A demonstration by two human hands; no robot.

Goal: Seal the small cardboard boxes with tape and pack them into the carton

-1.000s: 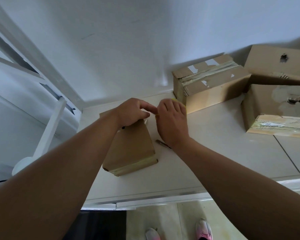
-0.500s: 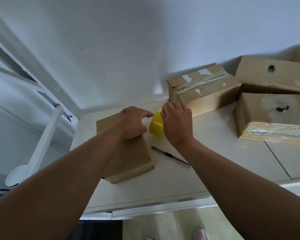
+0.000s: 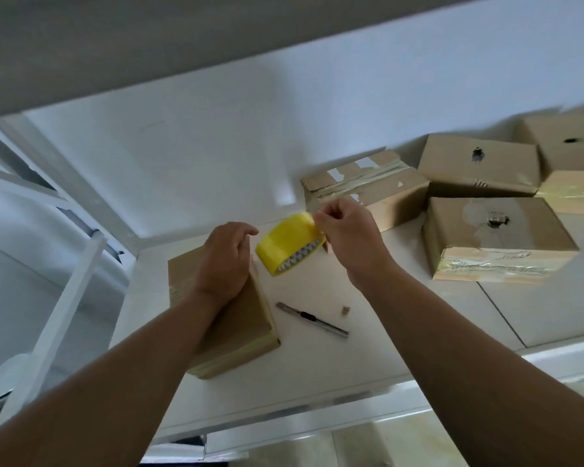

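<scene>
I'm steadying the stiff box (image 3: 243,328) under my slack left hand (image 3: 225,264) while my right hand (image 3: 349,241), at two o'clock, is pinching the rim of the light tape roll (image 3: 285,242).

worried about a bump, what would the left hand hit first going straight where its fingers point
Probably the yellow tape roll, held by the right hand just beyond the left hand, though depth is unclear.
</scene>
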